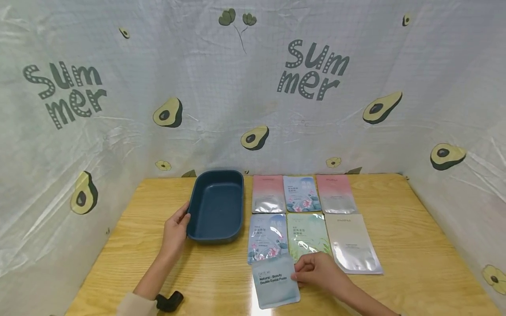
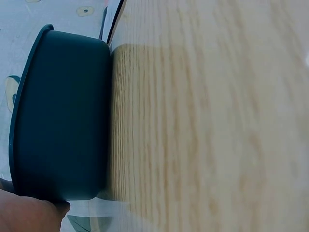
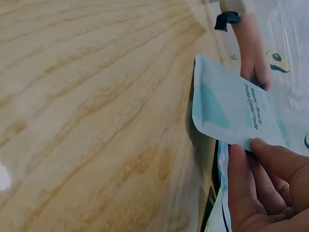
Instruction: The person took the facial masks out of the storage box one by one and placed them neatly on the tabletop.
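My left hand (image 1: pixel 175 230) holds the near left rim of a dark blue rectangular basin (image 1: pixel 215 240), thumb at the rim. In the left wrist view the basin's outer wall (image 2: pixel 63 116) rises from the table, with part of the hand (image 2: pixel 29 212) at its lower edge. Between thumb and fingers, my right hand (image 1: pixel 316 271) pinches the right edge of a pale blue double eyelid paste packet (image 1: pixel 276 287). The right wrist view shows the packet (image 3: pixel 231 104) raised off the wood by the hand (image 3: pixel 270 188). It overlaps the bottom of a blue floral sachet (image 1: pixel 266 237).
Beside that sachet lie a green sachet (image 1: pixel 308 235) and a cream-silver one (image 1: pixel 353 245). Behind them are a pink sachet (image 1: pixel 268 193), a blue floral one (image 1: pixel 301 193) and another pink one (image 1: pixel 337 193). A patterned curtain (image 1: pixel 213 87) encloses the wooden table (image 1: pixel 399 228).
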The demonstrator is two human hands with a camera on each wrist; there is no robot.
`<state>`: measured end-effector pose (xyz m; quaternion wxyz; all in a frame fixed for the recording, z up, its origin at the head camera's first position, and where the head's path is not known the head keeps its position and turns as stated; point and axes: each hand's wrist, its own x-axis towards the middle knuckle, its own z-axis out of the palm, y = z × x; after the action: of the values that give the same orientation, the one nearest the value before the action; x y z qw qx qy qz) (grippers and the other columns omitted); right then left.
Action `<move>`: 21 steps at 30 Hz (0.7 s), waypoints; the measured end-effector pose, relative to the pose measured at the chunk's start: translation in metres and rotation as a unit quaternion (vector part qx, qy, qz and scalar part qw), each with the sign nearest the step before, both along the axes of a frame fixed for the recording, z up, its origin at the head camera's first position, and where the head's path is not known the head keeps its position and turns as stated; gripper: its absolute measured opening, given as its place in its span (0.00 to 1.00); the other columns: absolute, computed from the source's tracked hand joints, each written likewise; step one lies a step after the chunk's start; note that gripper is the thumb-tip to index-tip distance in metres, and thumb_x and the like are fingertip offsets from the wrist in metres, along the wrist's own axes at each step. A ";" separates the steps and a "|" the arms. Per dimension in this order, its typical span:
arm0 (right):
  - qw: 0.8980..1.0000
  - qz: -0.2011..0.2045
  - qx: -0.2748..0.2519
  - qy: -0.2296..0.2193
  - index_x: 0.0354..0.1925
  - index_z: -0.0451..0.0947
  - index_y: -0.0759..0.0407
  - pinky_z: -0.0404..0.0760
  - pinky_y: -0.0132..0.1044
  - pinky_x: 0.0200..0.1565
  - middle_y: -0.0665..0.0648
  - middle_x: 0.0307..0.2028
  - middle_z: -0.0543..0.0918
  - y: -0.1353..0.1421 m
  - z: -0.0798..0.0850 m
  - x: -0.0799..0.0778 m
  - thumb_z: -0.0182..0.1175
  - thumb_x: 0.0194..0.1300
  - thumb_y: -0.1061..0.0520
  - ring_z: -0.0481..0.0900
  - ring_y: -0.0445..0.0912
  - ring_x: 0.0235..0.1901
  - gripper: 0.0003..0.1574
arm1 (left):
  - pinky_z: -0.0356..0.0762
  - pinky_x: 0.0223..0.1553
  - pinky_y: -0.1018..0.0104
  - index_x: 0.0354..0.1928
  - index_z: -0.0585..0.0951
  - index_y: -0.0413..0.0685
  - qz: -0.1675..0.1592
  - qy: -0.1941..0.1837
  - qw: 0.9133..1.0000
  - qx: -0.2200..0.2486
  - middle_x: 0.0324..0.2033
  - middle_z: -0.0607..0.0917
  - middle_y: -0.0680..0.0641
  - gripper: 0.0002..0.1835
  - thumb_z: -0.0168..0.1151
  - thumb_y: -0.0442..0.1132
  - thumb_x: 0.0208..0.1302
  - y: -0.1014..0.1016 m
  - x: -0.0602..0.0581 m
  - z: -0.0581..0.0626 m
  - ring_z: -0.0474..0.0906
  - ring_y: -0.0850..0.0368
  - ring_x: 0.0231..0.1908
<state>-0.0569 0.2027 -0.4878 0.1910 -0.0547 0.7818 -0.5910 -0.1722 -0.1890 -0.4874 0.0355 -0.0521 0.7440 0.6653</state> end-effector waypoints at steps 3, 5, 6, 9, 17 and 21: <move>0.999 0.000 -0.022 -0.035 0.31 0.83 0.68 0.88 0.40 0.32 0.60 0.27 0.88 -0.001 -0.002 0.004 0.73 0.59 0.65 0.88 0.51 0.27 0.07 | 0.67 0.67 0.71 0.80 0.55 0.44 -0.001 -0.002 1.000 0.015 0.78 0.56 0.46 0.27 0.40 0.34 0.83 0.000 0.000 0.001 0.52 0.52 0.76; 0.998 0.003 -0.032 -0.062 0.32 0.83 0.69 0.89 0.42 0.32 0.61 0.27 0.88 -0.001 -0.004 0.008 0.72 0.59 0.66 0.88 0.51 0.27 0.07 | 0.70 0.61 0.78 0.80 0.54 0.44 -0.001 -0.004 1.000 0.028 0.78 0.55 0.46 0.27 0.39 0.34 0.83 0.000 0.000 0.000 0.53 0.52 0.76; 0.996 0.005 -0.036 -0.076 0.33 0.83 0.69 0.89 0.42 0.32 0.61 0.28 0.88 -0.001 -0.006 0.010 0.72 0.60 0.66 0.88 0.51 0.27 0.07 | 0.71 0.59 0.81 0.80 0.54 0.44 0.000 -0.005 0.999 0.034 0.78 0.55 0.45 0.27 0.39 0.34 0.83 0.000 0.000 0.000 0.53 0.51 0.76; 0.992 0.014 -0.052 -0.117 0.35 0.82 0.70 0.89 0.43 0.33 0.61 0.28 0.88 -0.003 -0.010 0.017 0.70 0.62 0.67 0.88 0.50 0.27 0.06 | 0.70 0.61 0.79 0.80 0.54 0.43 0.001 -0.006 0.999 0.036 0.78 0.56 0.45 0.27 0.39 0.34 0.83 0.000 0.000 0.000 0.54 0.51 0.76; 0.982 0.015 -0.083 -0.168 0.41 0.81 0.72 0.89 0.42 0.34 0.64 0.32 0.89 -0.017 -0.025 0.026 0.64 0.65 0.66 0.89 0.51 0.31 0.08 | 0.62 0.71 0.64 0.80 0.54 0.44 0.003 -0.008 1.000 0.027 0.78 0.55 0.47 0.27 0.39 0.34 0.83 0.000 -0.001 0.000 0.52 0.54 0.77; 0.980 0.002 -0.084 -0.181 0.42 0.81 0.73 0.89 0.41 0.35 0.64 0.32 0.89 -0.022 -0.028 0.026 0.64 0.66 0.67 0.89 0.50 0.30 0.08 | 0.66 0.67 0.72 0.80 0.54 0.44 0.004 -0.010 1.000 0.027 0.78 0.56 0.46 0.27 0.39 0.35 0.83 0.000 0.000 -0.001 0.52 0.53 0.76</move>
<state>-0.0308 0.1805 -0.5155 0.3248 0.0356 0.6820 -0.6543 -0.1727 -0.1890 -0.4886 0.0418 -0.0606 0.7250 0.6848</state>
